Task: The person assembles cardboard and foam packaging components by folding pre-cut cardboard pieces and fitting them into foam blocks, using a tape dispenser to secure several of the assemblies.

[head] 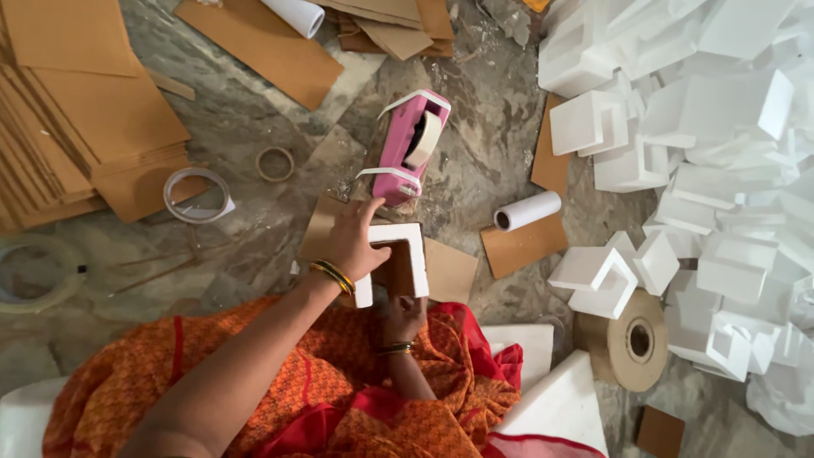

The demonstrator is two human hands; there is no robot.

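Observation:
My left hand (pixel 354 240) rests on top of a white foam corner piece (pixel 410 254) that wraps a brown cardboard block (pixel 395 270), its fingers curled over the piece's upper left edge. My right hand (pixel 404 315) grips the same bundle from below, partly hidden beneath it, above my orange and red clothing (pixel 280 382). Both wrists wear bangles. A pink tape dispenser (pixel 408 146) with a tape roll stands just beyond the bundle on the floor.
Stacks of cardboard sheets (pixel 76 127) lie at the left, with tape rolls (pixel 197 196) and a small ring (pixel 275 164) nearby. A heap of white foam corner pieces (pixel 704 144) fills the right. A white paper roll (pixel 527 209) and a brown tape roll (pixel 632 341) lie close by.

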